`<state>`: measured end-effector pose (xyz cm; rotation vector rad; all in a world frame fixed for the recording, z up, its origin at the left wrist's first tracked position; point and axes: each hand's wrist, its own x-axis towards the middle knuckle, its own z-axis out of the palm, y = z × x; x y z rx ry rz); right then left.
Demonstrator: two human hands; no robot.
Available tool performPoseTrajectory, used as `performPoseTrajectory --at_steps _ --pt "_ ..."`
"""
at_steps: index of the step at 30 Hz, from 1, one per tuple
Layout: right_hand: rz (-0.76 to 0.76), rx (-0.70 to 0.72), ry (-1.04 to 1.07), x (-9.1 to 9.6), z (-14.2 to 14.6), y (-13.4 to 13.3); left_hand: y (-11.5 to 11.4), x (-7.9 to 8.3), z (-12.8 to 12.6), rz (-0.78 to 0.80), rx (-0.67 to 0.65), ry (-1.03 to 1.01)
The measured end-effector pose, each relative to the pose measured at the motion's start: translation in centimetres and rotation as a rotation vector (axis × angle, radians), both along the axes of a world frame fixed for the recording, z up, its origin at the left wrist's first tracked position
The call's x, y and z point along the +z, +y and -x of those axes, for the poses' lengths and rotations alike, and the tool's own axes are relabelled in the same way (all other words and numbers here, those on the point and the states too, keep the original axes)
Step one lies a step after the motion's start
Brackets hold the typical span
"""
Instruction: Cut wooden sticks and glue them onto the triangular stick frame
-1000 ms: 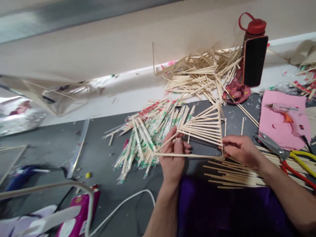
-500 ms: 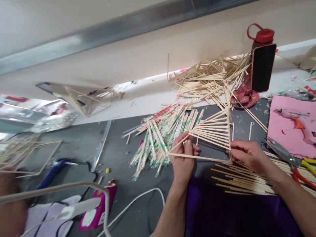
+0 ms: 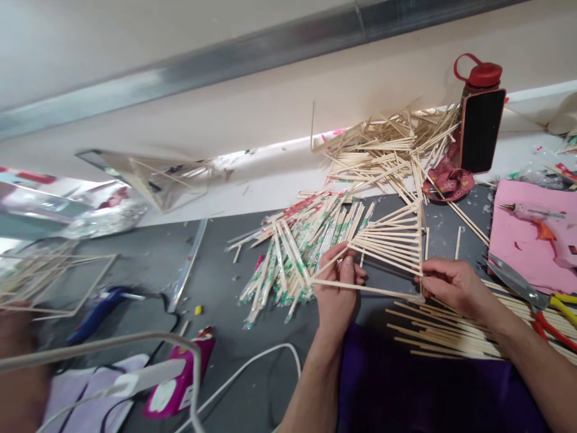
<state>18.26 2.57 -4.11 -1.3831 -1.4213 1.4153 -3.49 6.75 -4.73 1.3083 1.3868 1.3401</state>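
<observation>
Head view: triangular chopstick fan frame (image 3: pixel 390 243)

Stick frame (image 3: pixel 387 243) – pale bare wood, matt; tabletop (image 3: pixel 216 288) – dull grey.

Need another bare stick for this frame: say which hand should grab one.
Right hand, probably: it grips the stick frame just above the row of bare sticks; the left hand grips it beside wrapped chopsticks.

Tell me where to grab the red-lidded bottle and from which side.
Grip the bottle's looped red lid from above: a black phone covers its front and loose sticks crowd its left. The left hand and right hand both pinch the stick frame.
</observation>
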Motion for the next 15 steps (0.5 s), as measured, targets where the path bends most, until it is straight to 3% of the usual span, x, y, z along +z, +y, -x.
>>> performPoseTrajectory --at_steps 6,10,15 --pt "0.026 -0.022 0.008 0.8 0.0 0.2 -0.1 0.1 -0.1 0.010 0.018 0.049" --pt "-0.032 0.000 -0.125 0.5 -0.1 0.4 0.0 0.0 0.5 -0.037 0.049 0.192" --pt "-0.077 -0.019 -0.205 0.1 -0.2 0.5 -0.2 -0.2 2.3 -0.043 -0.066 0.429"
